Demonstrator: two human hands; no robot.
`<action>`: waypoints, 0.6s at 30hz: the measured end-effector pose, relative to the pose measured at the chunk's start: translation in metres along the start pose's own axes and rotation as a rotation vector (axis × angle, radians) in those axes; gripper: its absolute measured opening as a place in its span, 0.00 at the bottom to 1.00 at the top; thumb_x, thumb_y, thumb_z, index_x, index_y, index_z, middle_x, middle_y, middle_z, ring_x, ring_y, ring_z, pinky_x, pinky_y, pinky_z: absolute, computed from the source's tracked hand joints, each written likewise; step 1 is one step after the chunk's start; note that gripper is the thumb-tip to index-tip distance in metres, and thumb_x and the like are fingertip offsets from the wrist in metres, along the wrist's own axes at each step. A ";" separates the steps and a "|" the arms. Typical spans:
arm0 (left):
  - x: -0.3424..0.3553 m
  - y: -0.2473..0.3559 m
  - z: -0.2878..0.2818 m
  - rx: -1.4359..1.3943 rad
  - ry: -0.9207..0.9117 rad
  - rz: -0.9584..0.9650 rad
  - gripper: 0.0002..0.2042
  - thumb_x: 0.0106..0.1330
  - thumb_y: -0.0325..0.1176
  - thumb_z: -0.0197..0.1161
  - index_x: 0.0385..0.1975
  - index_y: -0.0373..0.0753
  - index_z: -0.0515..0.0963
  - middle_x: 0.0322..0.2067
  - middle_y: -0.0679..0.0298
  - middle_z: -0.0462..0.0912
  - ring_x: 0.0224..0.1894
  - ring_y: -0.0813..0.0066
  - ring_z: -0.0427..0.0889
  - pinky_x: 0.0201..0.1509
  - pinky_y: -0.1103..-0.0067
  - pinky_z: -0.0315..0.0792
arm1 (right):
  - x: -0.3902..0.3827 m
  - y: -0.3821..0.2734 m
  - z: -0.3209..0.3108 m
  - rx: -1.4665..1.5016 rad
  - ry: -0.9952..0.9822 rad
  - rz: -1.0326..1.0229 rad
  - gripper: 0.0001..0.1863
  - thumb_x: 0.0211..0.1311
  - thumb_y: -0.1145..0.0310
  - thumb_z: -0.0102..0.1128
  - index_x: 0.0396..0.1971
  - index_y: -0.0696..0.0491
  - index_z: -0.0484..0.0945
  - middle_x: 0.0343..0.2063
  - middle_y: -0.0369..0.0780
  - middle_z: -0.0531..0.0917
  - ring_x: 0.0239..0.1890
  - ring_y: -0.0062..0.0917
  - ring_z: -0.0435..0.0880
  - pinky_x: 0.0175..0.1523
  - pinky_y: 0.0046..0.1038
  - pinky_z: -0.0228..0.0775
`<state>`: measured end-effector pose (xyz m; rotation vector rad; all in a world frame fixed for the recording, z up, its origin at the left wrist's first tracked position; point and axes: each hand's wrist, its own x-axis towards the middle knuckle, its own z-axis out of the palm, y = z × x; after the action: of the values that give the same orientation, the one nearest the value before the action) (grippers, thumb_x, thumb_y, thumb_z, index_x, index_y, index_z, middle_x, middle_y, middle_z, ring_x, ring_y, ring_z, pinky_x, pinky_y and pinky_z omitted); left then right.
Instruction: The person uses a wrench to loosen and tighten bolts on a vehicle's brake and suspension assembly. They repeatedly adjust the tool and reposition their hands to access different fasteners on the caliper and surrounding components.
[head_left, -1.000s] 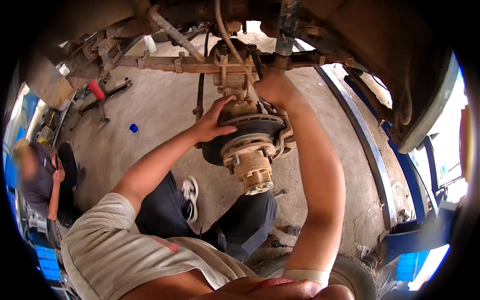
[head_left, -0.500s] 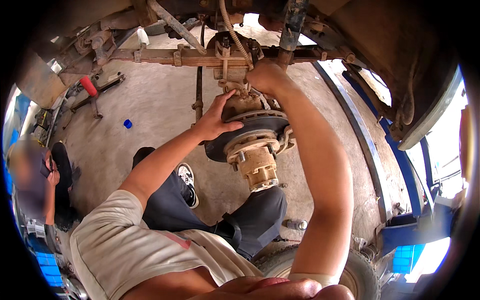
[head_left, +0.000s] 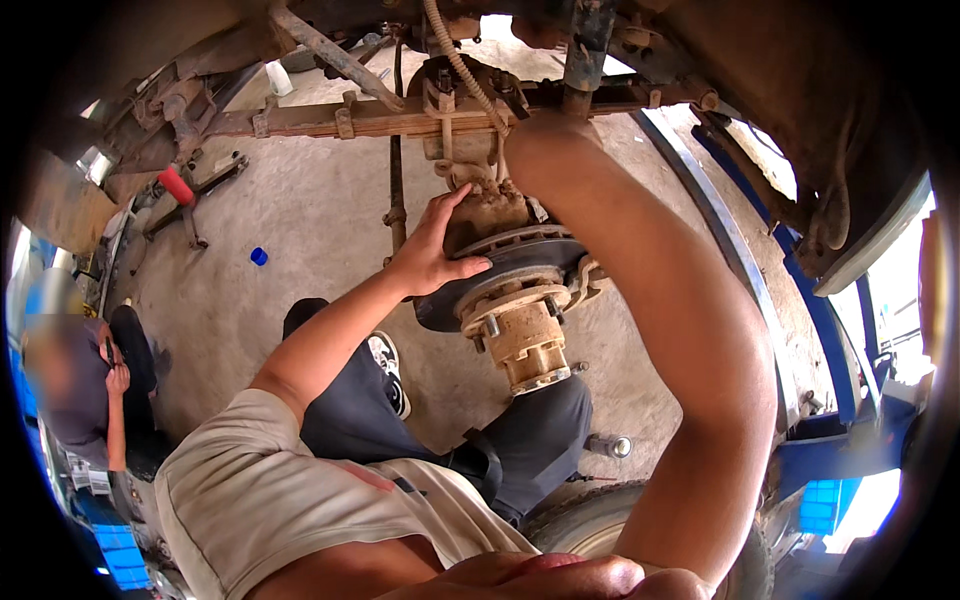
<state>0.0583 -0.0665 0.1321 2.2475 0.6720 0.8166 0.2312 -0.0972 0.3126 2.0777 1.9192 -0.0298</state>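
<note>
A dark brake disc (head_left: 520,258) with a rusty, tan wheel hub (head_left: 525,335) on its outer face sits ahead of me. My left hand (head_left: 436,252) lies at its left edge. The thumb stretches along the disc, and the fingers reach up to the brown knuckle casting (head_left: 488,208) behind. My right hand (head_left: 548,145) is bent over behind the disc, close to the ribbed hose (head_left: 470,70) and the leaf spring (head_left: 385,118). Its fingers are hidden behind the wrist, so whatever they touch does not show.
A dark shock absorber (head_left: 586,55) hangs above my right hand. Below lie a can (head_left: 608,446) and a wheel (head_left: 575,525). A red-handled jack (head_left: 178,186) and a blue cap (head_left: 259,256) are on the floor. At left, a person (head_left: 85,390) crouches; blue lift beams (head_left: 825,330) stand at right.
My right elbow has swung outward to the right and the right wrist has turned over, hiding the hand more. My left hand stays at the disc. The whole view has shifted slightly.
</note>
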 end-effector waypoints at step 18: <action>-0.001 0.016 0.001 0.020 0.041 -0.107 0.52 0.45 0.47 0.75 0.70 0.47 0.50 0.64 0.51 0.58 0.67 0.55 0.59 0.69 0.66 0.55 | 0.067 0.196 0.074 -0.349 0.689 -0.039 0.14 0.58 0.70 0.52 0.43 0.54 0.80 0.44 0.43 0.82 0.45 0.34 0.83 0.47 0.36 0.76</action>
<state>0.0623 -0.0780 0.1428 2.1971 0.8162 0.8087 0.4440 -0.0606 0.2687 1.9462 2.1069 1.0559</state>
